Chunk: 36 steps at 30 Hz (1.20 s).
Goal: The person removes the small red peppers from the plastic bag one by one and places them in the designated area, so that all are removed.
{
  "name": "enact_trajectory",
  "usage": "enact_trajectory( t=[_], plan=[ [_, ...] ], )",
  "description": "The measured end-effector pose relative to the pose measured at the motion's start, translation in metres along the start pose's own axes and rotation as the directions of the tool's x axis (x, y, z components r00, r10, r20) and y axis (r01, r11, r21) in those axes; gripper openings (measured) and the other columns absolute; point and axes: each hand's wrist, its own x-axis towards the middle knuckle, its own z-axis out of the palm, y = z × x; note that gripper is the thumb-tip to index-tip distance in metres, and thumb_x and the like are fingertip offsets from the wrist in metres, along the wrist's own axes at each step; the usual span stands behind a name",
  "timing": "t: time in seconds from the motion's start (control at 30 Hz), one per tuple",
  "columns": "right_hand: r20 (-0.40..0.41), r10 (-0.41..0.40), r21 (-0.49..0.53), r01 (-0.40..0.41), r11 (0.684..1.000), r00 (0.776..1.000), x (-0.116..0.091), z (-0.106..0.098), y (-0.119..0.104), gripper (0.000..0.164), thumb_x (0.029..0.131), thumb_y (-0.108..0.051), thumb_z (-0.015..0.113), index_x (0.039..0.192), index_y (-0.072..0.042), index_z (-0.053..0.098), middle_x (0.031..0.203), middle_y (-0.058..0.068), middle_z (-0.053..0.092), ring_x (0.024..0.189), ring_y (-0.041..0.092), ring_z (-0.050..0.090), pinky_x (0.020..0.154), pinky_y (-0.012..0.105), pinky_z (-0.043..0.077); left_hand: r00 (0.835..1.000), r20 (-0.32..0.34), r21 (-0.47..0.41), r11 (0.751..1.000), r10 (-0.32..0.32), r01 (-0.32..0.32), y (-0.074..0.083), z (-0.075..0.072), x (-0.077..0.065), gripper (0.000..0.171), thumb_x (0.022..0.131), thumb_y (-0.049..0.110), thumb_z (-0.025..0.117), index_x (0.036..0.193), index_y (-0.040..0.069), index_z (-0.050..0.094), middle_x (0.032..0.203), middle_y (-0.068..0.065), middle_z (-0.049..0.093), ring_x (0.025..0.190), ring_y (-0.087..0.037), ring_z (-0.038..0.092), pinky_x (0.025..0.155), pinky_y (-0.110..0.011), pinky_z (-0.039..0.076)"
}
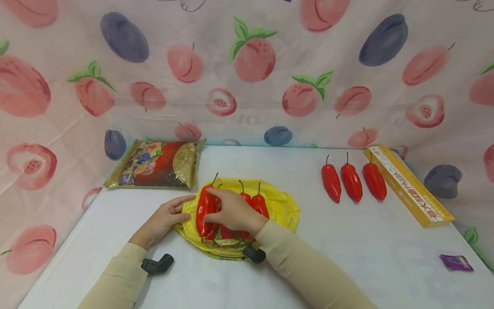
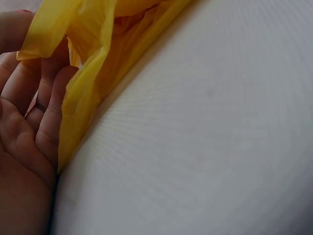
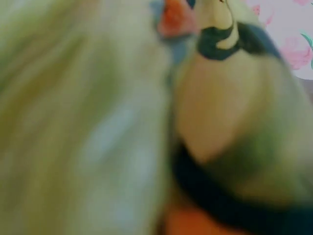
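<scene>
- Yellow bag (image 1: 283, 206): on white desk (image 1: 212, 283), spread out & crumpled, mouth up. All places below rel. to it.
- L hand (image 1: 164, 221): at bag's L edge, fingers bent, plastic caught betw. fingers; has hold of bag only. L wrist view shows a yellow strip across the fingers.
- R hand (image 1: 237, 210): over the bag, reaching in from its R side. Thumb + forefinger spread apart, tips on L-most red pepper (image 1: 201, 214); can't tell if gripped. Other fingers hidden. R wrist view too blurred to help.
- L-most pepper: at bag's L side, stem pointing away from person.
- Other peppers (image 1: 260, 204) in bag: 3 more stems visible, bodies partly behind R hand; exact no. unclear.
- 3 loose peppers (image 1: 351, 183): on desk, well R of bag & farther back, in a row, stems away.
- Yellow box (image 1: 409, 186): R of bag, past the loose peppers, lying at a slant.
- Gold packet (image 1: 160, 165): behind bag, to its L; red/brown front w. fruit pics.
- Small purple packet (image 1: 456, 262): far R of bag, nearer the person.
- Fruit-print cloth (image 1: 251, 96): hangs behind bag.
</scene>
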Motion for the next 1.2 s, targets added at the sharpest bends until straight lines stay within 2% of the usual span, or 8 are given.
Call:
enact_trajectory(
  t=[0.23,0.4,0.67,0.8,0.97,1.2],
  plan=[
    [-0.006,0.04,-0.016,-0.04,0.999,0.999,0.007,0.003,-0.003,0.078,0.089,-0.033,0.078,0.155,-0.017,0.039,0.144,0.005,0.051,0.123,0.021,0.05,0.094,0.04,0.053,1.0,0.001,0.004,1.0,0.003,-0.003,-0.001,0.0,0.0,0.063,0.097,0.01,0.063,0.152,-0.001,0.036,0.135,-0.023,0.058,0.107,-0.017,0.066,0.09,-0.028,0.053],
    [0.0,0.063,-0.003,-0.063,0.998,0.998,0.011,0.005,-0.005,0.078,0.089,-0.031,0.078,0.155,-0.018,0.039,0.145,0.005,0.05,0.125,0.022,0.049,0.096,0.041,0.052,1.0,0.001,0.004,1.0,0.004,-0.004,-0.001,0.0,0.0,0.063,0.097,0.011,0.063,0.152,-0.001,0.036,0.133,-0.022,0.06,0.105,-0.017,0.067,0.09,-0.028,0.053],
    [0.016,0.083,0.068,-0.084,0.994,0.996,0.015,0.007,-0.004,0.076,0.088,-0.03,0.079,0.154,-0.023,0.041,0.141,0.003,0.052,0.118,0.019,0.052,0.09,0.04,0.055,1.0,-0.005,0.031,0.999,-0.007,0.008,0.002,0.0,0.0,0.063,0.097,0.013,0.064,0.152,0.0,0.037,0.133,-0.022,0.06,0.104,-0.018,0.067,0.09,-0.027,0.053],
    [-0.015,0.052,0.09,-0.05,0.995,0.999,0.015,0.006,-0.003,0.071,0.089,-0.029,0.078,0.151,-0.022,0.045,0.136,0.003,0.054,0.114,0.02,0.052,0.085,0.038,0.056,1.0,-0.012,0.04,0.999,-0.011,0.011,0.002,0.0,0.001,0.062,0.097,0.014,0.065,0.152,0.001,0.038,0.134,-0.022,0.06,0.103,-0.018,0.067,0.09,-0.026,0.053],
    [-0.045,-0.001,0.119,0.006,0.993,0.999,0.013,0.005,-0.001,0.065,0.088,-0.031,0.078,0.146,-0.022,0.05,0.129,0.004,0.054,0.111,0.019,0.051,0.081,0.033,0.055,1.0,0.004,0.03,0.999,0.017,-0.017,0.001,0.0,0.001,0.062,0.097,0.01,0.063,0.152,-0.003,0.036,0.131,-0.023,0.061,0.1,-0.017,0.068,0.088,-0.027,0.054],
    [-0.079,-0.014,0.206,0.03,0.978,0.997,0.011,0.002,-0.002,0.065,0.087,-0.029,0.079,0.144,-0.019,0.051,0.13,0.006,0.05,0.112,0.022,0.05,0.076,0.031,0.057,0.999,0.026,0.006,0.999,0.034,-0.034,0.001,0.0,0.0,0.063,0.098,0.01,0.062,0.152,-0.005,0.033,0.133,-0.024,0.06,0.101,-0.016,0.068,0.088,-0.028,0.054]
  ],
)
